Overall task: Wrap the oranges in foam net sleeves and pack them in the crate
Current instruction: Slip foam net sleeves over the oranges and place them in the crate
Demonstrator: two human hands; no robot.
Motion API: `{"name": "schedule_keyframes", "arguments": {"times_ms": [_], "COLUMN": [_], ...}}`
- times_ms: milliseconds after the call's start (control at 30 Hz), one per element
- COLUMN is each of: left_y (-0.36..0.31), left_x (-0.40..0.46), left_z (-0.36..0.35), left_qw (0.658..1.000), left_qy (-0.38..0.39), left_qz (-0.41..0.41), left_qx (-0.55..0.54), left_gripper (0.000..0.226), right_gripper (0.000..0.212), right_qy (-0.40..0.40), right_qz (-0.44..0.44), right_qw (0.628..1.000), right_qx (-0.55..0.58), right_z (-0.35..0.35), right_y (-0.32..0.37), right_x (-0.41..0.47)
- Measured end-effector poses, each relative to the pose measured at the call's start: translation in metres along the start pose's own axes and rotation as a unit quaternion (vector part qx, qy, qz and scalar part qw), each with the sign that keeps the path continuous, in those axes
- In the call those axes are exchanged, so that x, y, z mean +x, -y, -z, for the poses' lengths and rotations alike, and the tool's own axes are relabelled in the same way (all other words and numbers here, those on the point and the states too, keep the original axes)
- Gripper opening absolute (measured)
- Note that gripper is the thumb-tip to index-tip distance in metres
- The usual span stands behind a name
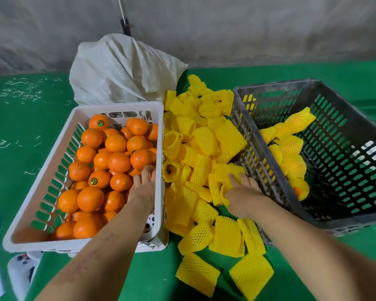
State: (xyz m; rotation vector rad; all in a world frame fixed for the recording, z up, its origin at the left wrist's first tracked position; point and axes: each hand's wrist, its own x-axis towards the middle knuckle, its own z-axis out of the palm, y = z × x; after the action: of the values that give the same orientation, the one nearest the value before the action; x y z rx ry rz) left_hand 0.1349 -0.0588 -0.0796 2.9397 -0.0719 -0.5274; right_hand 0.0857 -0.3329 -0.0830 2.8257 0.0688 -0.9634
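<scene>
The left hand [143,187] reaches into the white basket [117,244] and holds an orange [140,159]; the right hand [243,196] pinches a yellow foam sleeve [225,191] beside the dark crate [269,177]

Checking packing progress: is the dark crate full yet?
No, mostly empty. The dark crate holds only a few wrapped oranges along its left side.

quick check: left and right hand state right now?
Left hand: in the white crate, fingers reaching onto an orange; grip cannot be told.
Right hand: on the pile, fingers curled round a yellow foam sleeve.
</scene>
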Motion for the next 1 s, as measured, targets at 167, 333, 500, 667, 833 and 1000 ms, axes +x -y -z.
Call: {"name": "schedule_keyframes", "arguments": {"times_ms": [167, 333, 500, 667, 833, 1000], "left_y": [0.010, 0.005, 0.010, 0.012, 0.016, 0.030], "left_x": [0.012, 0.013, 0.017, 0.017, 0.011, -0.009], "left_z": [0.001, -0.003, 0.002, -0.003, 0.004, 0.029], "left_qw": [0.996, 0.992, 0.987, 0.961, 0.985, 0.951], "left_qy": [-0.069, -0.094, -0.098, -0.145, -0.128, -0.165], "left_qz": [0.001, -0.003, -0.049, -0.055, -0.018, 0.040], "left_qx": [0.050, 0.088, 0.113, 0.227, 0.112, -0.258], "left_gripper": [0.097, 0.082, 0.075, 0.057, 0.053, 0.058], "right_gripper": [0.033, 0.024, 0.024, 0.023, 0.021, 0.024], "right_qy": [-0.113, -0.296, -0.290, -0.276, -0.201, -0.206], "right_qz": [0.006, 0.028, 0.025, 0.047, -0.022, -0.036], "right_qw": [0.982, 0.854, 0.699, 0.676, 0.580, 0.516], "right_qx": [0.154, 0.427, 0.653, 0.681, 0.789, 0.831], "right_z": [-0.003, 0.006, 0.018, 0.027, 0.018, 0.024], "right_y": [0.006, 0.015, 0.035, 0.047, 0.049, 0.052], "right_x": [-0.006, -0.015, -0.029, -0.043, -0.044, -0.041]}}
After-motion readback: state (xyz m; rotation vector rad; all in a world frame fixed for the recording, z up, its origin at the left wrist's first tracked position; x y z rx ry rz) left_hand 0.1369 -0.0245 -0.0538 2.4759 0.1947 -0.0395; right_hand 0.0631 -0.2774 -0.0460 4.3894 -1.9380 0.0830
